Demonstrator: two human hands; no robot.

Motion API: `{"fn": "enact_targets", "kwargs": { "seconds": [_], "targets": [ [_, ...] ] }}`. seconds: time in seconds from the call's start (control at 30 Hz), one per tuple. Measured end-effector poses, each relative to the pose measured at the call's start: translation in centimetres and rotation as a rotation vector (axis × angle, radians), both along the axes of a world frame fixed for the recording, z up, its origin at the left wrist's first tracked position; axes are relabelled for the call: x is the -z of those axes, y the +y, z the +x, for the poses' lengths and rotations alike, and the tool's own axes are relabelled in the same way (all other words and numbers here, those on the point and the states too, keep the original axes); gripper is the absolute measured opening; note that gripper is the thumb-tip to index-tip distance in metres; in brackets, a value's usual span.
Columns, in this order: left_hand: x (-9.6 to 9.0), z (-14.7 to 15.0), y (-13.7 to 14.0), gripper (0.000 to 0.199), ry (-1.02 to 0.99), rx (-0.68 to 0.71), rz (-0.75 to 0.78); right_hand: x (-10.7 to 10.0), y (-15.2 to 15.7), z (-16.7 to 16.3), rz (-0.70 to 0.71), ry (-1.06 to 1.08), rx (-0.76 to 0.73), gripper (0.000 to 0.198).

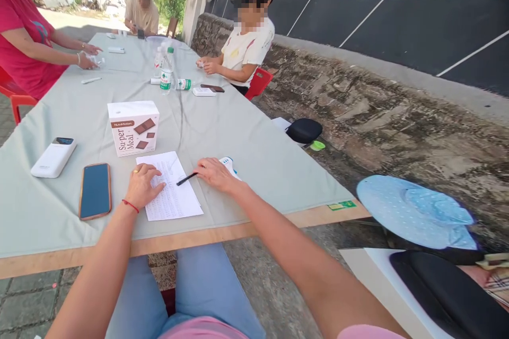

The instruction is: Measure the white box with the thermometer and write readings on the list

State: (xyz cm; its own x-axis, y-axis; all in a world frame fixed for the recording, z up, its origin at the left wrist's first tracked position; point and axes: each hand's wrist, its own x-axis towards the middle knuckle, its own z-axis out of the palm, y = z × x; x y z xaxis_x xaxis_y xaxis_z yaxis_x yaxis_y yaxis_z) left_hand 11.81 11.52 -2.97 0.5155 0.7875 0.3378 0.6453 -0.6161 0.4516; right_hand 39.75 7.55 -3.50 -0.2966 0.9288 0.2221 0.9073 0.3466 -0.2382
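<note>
My left hand (145,186) lies on the left side of a sheet of paper (175,204) covered in handwriting, its fingers a little apart. To the right of it, my right hand (214,172) is low over the table, its fingertips closed on one end of a black pen (186,179). The pen's other end points left over the paper. Just behind my right hand sits a white and blue object (228,163), partly hidden by it. A white and brown box (134,130) stands upright behind the paper.
A phone (95,190) and a white power bank (54,158) lie on the left of the cloth-covered table (278,185). Water bottles (167,71) stand farther back. People sit on the left (27,37), right (246,42) and far end (142,10). A blue hat (413,212) is at the right.
</note>
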Motion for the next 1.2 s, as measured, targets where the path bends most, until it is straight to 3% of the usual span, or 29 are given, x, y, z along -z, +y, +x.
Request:
{"fn": "enact_targets", "kwargs": {
  "seconds": [0.1, 0.2, 0.27, 0.33, 0.43, 0.6, 1.2],
  "targets": [
    [-0.1, 0.2, -0.2, 0.021, 0.019, 0.023, -0.006, -0.3, -0.4, 0.2, 0.058, 0.272, 0.201, 0.015],
    [-0.2, 0.4, -0.5, 0.021, 0.053, 0.059, 0.008, -0.2, -0.3, -2.2, 0.182, 0.805, 0.406, 0.015],
    [-0.4, 0.4, -0.6, 0.023, 0.081, 0.073, 0.01, 0.0, 0.1, -4.6, 0.146, 1.137, 0.386, 0.017],
    [-0.6, 0.3, -0.7, 0.025, 0.101, 0.073, 0.009, 0.4, 0.7, -7.0, 0.047, 1.291, 0.357, 0.02],
    [-0.7, 0.3, -0.8, 0.029, 0.137, 0.075, 0.012, 1.2, 1.2, -9.0, -0.038, 1.309, 0.392, 0.023],
    [-0.5, 0.5, -0.8, 0.032, 0.221, 0.086, 0.01, 2.2, 1.0, -9.4, -0.027, 1.224, 0.432, 0.016],
    [0.1, 0.7, -1.0, 0.033, 0.255, 0.074, 0.014, 2.0, 0.5, -9.5, -0.045, 1.0, 0.385, 0.01]
  ]
}}
